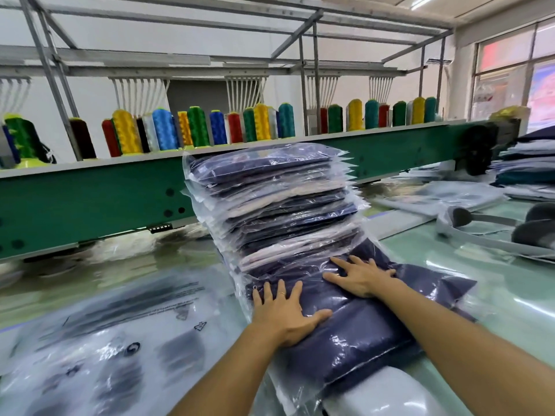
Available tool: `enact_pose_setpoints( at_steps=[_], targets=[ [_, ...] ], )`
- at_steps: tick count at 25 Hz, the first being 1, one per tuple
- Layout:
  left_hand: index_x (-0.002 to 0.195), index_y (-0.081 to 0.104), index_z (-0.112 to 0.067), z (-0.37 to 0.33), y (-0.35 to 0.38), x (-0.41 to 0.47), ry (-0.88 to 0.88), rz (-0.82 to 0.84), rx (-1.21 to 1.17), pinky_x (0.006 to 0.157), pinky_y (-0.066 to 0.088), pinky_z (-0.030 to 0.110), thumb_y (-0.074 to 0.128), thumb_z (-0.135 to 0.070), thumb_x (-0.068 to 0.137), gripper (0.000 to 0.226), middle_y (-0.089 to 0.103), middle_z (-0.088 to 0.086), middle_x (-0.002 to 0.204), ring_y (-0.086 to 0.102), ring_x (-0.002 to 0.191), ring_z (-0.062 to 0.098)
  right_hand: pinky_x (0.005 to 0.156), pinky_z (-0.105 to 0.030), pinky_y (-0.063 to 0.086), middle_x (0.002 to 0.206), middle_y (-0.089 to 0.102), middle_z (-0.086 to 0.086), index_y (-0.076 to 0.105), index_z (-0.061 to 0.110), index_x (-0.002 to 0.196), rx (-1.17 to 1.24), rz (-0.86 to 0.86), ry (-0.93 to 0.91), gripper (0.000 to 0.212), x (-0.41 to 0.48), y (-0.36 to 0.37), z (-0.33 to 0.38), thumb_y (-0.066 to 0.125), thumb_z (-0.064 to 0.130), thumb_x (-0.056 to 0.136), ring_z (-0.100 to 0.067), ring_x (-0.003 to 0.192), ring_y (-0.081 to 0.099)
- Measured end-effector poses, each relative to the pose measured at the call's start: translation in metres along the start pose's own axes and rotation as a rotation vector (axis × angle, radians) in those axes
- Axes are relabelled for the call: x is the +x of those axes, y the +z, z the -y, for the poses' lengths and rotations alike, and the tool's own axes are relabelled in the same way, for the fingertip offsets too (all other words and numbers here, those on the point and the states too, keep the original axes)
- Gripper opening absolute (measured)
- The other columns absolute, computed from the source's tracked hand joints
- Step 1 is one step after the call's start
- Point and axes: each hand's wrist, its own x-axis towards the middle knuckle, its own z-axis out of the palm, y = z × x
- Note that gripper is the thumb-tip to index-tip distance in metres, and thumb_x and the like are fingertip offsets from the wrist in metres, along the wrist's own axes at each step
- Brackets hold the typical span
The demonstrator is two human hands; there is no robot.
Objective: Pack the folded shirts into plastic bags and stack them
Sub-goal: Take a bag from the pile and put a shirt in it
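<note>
Left hand (285, 313) and right hand (362, 279) (each grip spread flat) press bagged navy shirt (360, 334) against stack (276, 199).

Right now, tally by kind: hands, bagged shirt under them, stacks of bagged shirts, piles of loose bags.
Hands: 2, left hand and right hand
Pressed bagged shirt: 1
Tall stack of bagged shirts: 1
Blurred pile of loose plastic bags: 1
Total: 5

Bright, even light around me, with daylight blowing out the windows (516, 70) at upper right. Glare streaks the plastic bags (99, 340) at lower left, which are blurred. The frame edges bow.
</note>
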Motion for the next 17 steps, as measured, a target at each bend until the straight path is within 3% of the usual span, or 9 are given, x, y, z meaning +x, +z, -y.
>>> enact_pose_setpoints(
  at_steps=[6,8,10,13,17],
  targets=[
    [0.162,0.004,-0.031,0.001,-0.003,-0.005,0.062,-0.015,-0.092,0.124,-0.008,0.053,0.025,-0.093,0.08,0.105,0.001,0.005,0.17,-0.005,0.156,0.031,0.107,-0.082,0.002,0.17,-0.001,0.007,0.002,0.061,0.152,-0.015,-0.003,0.062,0.08,-0.003,0.011,-0.003,0.021,0.092,0.081,-0.04,0.154,-0.003],
    [0.161,0.017,-0.024,0.006,-0.004,-0.012,0.101,-0.103,-0.127,0.126,0.0,0.05,0.036,-0.081,0.088,0.094,0.017,0.004,0.168,0.009,0.155,0.025,0.107,-0.08,0.011,0.17,0.004,0.002,0.003,0.056,0.154,-0.08,0.002,0.114,0.074,-0.005,0.007,0.001,0.025,0.083,0.09,-0.045,0.153,0.004],
    [0.153,0.034,-0.021,0.019,-0.01,-0.024,0.133,-0.228,-0.138,0.125,0.013,0.047,0.044,-0.068,0.093,0.077,0.039,0.003,0.158,0.029,0.148,0.023,0.107,-0.074,0.026,0.165,0.02,-0.008,0.019,0.041,0.156,-0.174,-0.056,0.135,0.065,-0.011,0.001,0.016,0.035,0.064,0.098,-0.048,0.146,0.021],
    [0.134,0.052,-0.025,0.045,-0.026,-0.045,0.116,-0.429,-0.135,0.11,0.036,0.041,0.051,-0.054,0.095,0.048,0.063,-0.001,0.131,0.053,0.126,0.023,0.096,-0.049,0.046,0.138,0.053,-0.009,0.051,0.02,0.132,-0.252,-0.32,-0.027,0.042,-0.028,-0.006,0.059,0.053,0.03,0.092,-0.036,0.128,0.049],
    [0.123,0.056,-0.024,0.091,-0.052,-0.077,-0.014,-0.632,-0.171,0.095,0.046,0.037,0.054,-0.045,0.096,0.035,0.066,-0.003,0.121,0.061,0.111,0.023,0.07,-0.037,0.047,0.106,0.07,-0.004,0.053,0.02,0.107,-0.054,-0.526,-0.318,0.018,-0.059,-0.004,0.145,0.054,0.024,0.089,-0.03,0.097,0.066]
  ],
)
